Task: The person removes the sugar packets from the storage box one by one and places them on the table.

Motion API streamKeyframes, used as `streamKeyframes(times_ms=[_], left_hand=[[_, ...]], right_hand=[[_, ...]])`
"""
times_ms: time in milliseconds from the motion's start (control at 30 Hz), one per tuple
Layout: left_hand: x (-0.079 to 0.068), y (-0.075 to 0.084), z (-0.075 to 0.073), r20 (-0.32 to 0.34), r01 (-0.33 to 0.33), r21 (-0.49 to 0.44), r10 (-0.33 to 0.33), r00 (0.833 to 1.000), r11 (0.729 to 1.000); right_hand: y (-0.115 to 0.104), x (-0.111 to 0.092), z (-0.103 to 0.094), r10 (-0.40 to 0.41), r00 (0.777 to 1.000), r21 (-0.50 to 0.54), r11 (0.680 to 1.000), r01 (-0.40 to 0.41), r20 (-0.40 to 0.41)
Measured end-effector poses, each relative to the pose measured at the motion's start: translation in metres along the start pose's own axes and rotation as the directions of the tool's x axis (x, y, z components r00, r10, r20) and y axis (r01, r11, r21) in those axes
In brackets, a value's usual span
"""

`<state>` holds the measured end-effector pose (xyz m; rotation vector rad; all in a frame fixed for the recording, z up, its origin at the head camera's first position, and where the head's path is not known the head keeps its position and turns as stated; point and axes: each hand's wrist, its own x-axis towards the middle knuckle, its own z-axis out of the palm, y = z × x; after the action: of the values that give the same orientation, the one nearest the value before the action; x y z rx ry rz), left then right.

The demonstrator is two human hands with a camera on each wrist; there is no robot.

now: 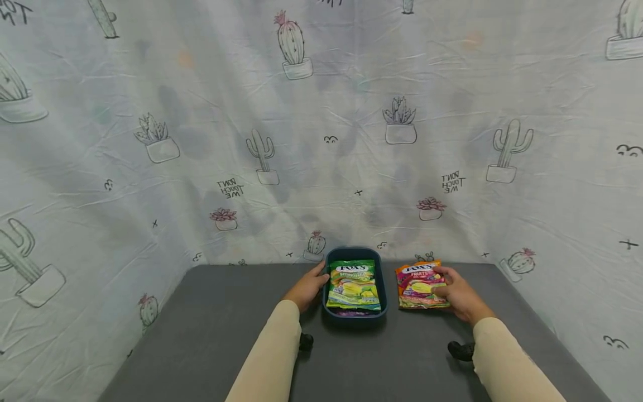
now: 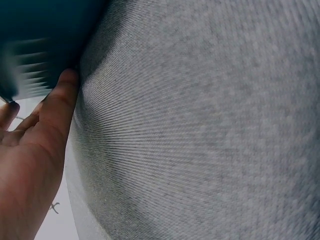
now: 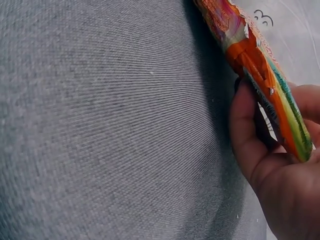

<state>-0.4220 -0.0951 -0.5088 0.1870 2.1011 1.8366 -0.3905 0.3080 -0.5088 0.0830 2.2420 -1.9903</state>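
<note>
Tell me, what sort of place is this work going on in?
Probably a small screened-off work or recording space: a cactus-print sheet hangs behind and along both sides of a dark grey table, where a blue bin holds a green packet.

From my place, I am seeing a narrow strip of table (image 1: 393, 326) running between the blue basket (image 1: 354, 322) and the red packet (image 1: 419, 282). The left hand (image 1: 305, 287) is blocking the basket's left side, the green packet (image 1: 353, 285) is covering most of its opening, and the patterned curtain (image 1: 351, 167) is hanging close behind.
</note>
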Motion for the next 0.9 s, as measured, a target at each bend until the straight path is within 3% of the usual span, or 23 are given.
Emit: streamKeyframes(times_ms=[367, 633, 900], left_hand=[[0.002, -0.005, -0.002, 0.007, -0.012, -0.014, 0.012, 1.0, 1.0], [0.004, -0.006, -0.003, 0.004, -0.016, -0.011, 0.016, 1.0, 1.0], [0.004, -0.006, -0.008, 0.007, -0.03, 0.016, 0.03, 1.0, 0.999]], right_hand=[[0.0, -0.001, 0.011, -0.013, 1.0, -0.147, 0.989, 0.011, -0.007], [-0.001, 0.0, 0.012, -0.036, 0.996, -0.302, 0.953, 0.012, -0.076], [-0.002, -0.007, -0.005, -0.031, 0.99, -0.24, 0.971, -0.002, -0.134]])
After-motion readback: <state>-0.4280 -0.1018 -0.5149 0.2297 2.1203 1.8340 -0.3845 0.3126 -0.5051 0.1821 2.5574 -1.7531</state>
